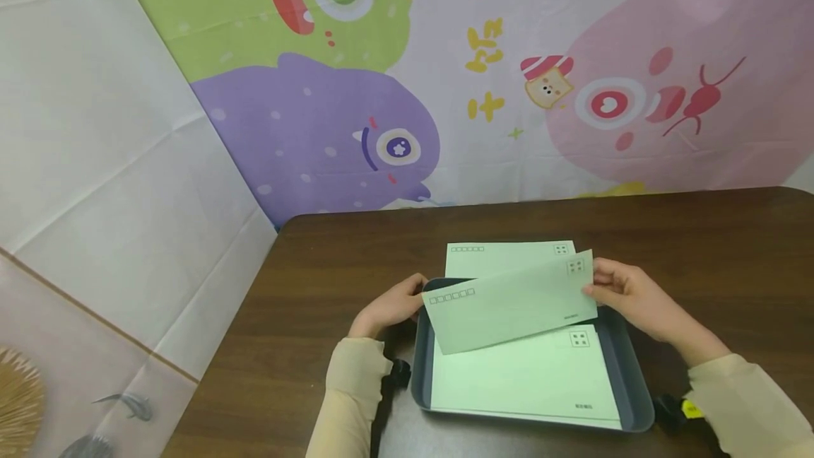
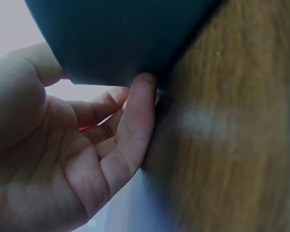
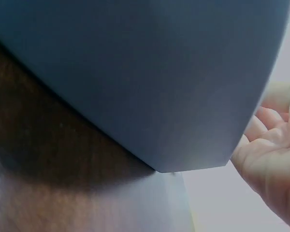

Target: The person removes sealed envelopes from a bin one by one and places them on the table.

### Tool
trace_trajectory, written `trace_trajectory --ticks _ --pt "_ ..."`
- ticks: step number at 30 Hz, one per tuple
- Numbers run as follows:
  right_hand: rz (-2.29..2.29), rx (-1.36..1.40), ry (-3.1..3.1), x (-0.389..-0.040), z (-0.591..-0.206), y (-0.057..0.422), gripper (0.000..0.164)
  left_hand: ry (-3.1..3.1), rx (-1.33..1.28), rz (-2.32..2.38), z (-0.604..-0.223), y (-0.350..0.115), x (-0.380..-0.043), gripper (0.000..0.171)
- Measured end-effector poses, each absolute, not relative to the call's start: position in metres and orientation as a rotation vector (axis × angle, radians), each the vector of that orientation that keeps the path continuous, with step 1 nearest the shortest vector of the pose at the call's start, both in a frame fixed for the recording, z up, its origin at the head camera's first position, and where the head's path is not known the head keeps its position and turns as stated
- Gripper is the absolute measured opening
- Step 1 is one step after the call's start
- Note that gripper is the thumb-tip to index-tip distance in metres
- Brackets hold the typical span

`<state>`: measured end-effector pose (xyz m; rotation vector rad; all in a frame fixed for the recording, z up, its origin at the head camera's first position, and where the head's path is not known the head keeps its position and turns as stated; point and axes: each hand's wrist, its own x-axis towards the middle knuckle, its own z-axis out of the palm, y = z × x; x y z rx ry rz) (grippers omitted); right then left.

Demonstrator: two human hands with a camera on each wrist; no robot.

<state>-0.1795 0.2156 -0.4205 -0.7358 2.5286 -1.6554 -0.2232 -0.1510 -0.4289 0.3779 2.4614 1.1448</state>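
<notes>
A pale green envelope (image 1: 509, 309) is tilted above the dark grey tray (image 1: 636, 391), its right side higher than its left. My right hand (image 1: 636, 299) pinches its right edge between thumb and fingers. At the tray's back left corner is my left hand (image 1: 391, 304), close to the envelope's left end. In the left wrist view its thumb and fingers (image 2: 140, 111) curl round the tray's corner (image 2: 121, 43). Another envelope (image 1: 521, 380) lies inside the tray. In the right wrist view, the tray's outer wall (image 3: 159, 87) hides part of the right hand.
One more pale green envelope (image 1: 490, 260) lies on the brown wooden table (image 1: 273, 345) behind the tray. A cartoon-printed cloth (image 1: 496, 175) hangs along the table's far edge. White sheeting (image 1: 127, 126) covers the left side.
</notes>
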Motion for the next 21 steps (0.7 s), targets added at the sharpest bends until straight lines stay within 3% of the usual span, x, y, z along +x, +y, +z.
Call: trace_trajectory --ticks 7,21 --pt "-1.856 -0.732 2.429 -0.183 -0.423 0.219 0.016 2.456 0.39 1.144 -0.43 -0.151 -0.225 0.02" --pt "-2.081 -0.607 2.24 -0.187 -0.429 0.228 0.024 2.429 0.364 1.17 -0.432 -0.154 -0.225 0.021"
